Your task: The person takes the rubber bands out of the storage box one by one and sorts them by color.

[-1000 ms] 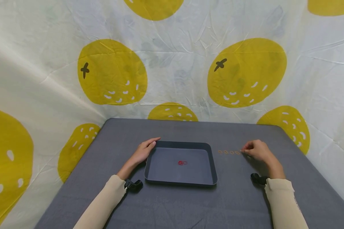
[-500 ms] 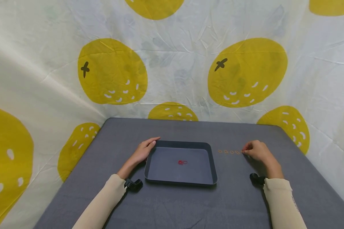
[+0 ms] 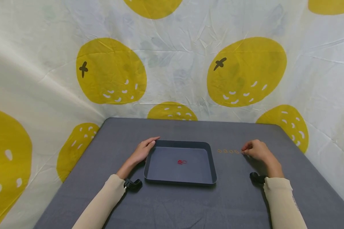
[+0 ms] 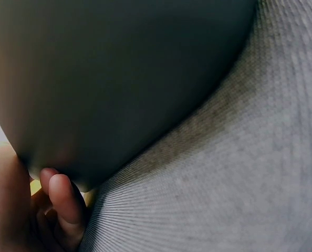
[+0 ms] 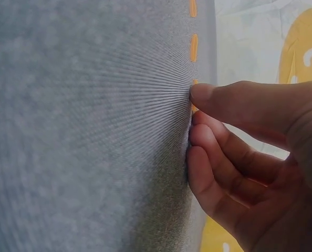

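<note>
On a grey table (image 3: 172, 203), a person's left hand (image 3: 141, 152) gripped a dark tray (image 3: 189, 173) by its far left corner, probably to steady it. Red loops (image 3: 180, 162) lay near the tray's middle. Off its right edge, orange loops (image 3: 231, 151) stood spaced, perhaps for single handling, their row running roughly parallel to the table's far edge. At its right end, the right hand (image 3: 256, 149) pinched an end loop (image 5: 194, 108), its long axis hidden.
</note>
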Demonstrator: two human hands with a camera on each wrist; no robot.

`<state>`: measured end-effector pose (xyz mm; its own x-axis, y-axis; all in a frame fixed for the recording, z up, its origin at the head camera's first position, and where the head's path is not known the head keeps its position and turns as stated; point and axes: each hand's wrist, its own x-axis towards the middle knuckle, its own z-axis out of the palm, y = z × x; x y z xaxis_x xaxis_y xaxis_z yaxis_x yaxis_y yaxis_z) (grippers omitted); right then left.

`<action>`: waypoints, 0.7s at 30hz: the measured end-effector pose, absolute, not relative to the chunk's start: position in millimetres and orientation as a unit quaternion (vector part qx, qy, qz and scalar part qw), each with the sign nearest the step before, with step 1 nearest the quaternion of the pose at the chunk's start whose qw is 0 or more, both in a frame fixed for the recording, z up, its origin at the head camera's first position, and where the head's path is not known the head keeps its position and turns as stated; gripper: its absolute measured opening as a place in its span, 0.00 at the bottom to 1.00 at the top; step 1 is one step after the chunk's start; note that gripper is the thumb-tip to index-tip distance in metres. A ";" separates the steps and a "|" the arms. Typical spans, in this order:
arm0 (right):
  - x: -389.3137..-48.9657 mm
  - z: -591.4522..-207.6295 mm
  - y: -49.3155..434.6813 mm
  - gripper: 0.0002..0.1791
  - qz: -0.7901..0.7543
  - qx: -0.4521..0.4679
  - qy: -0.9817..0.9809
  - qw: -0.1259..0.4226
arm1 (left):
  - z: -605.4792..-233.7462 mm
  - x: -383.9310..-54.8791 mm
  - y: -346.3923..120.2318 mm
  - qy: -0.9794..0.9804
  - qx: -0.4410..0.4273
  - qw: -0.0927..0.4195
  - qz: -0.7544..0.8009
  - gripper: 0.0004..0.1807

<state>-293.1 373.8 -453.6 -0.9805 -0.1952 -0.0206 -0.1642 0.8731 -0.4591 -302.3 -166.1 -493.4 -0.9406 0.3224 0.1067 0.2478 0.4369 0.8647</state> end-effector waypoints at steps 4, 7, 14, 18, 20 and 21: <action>-294.2 -453.9 373.8 0.08 -0.230 -0.092 0.968 0.031 | -493.1 -302.7 -165.9 0.847 0.164 0.036 0.504 0.24; -294.7 -453.5 373.1 0.08 -0.226 -0.093 0.969 0.028 | -493.1 -303.1 -165.7 0.848 0.162 0.035 0.503 0.24; -293.8 -453.5 370.9 0.09 -0.219 -0.088 0.971 0.028 | -493.2 -302.9 -165.2 0.849 0.165 0.035 0.500 0.24; -293.8 -452.2 370.6 0.09 -0.220 -0.084 0.971 0.032 | -493.4 -303.1 -165.3 0.849 0.165 0.034 0.501 0.24; -293.8 -451.3 370.8 0.09 -0.221 -0.084 0.971 0.034 | -493.5 -303.6 -165.2 0.850 0.164 0.033 0.500 0.24; -293.5 -450.8 371.0 0.09 -0.222 -0.085 0.971 0.036 | -493.7 -303.8 -165.3 0.850 0.163 0.033 0.499 0.24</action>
